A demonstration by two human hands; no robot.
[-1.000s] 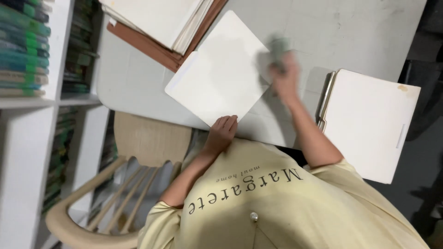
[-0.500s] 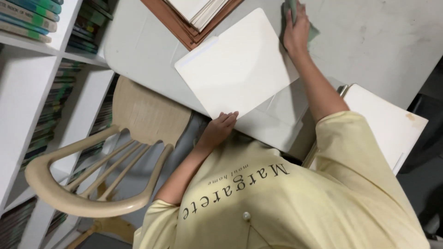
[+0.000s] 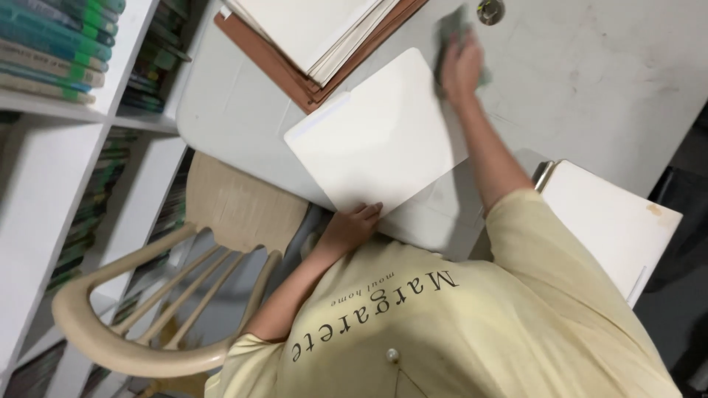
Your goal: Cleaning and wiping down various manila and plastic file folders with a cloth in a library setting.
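Our right hand [image 3: 461,63] clenches a grey-green cloth [image 3: 451,29] at twelve o'clock, mid-wipe; our left hand [image 3: 350,225] lies released, steadying the white paper folder [image 3: 380,133]; most of the grey tabletop [image 3: 590,88] looks unwiped.

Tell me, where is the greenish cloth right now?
In the head view the greenish cloth lies near the top edge on the grey table, under the right hand, just beyond the far corner of the white folder.

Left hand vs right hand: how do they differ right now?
The left hand rests at the near edge of the white folder by the body; the right hand is stretched far out, pressing a grey-green cloth onto the grey table. The left arm is bent, the right extended. Both hands are bare.
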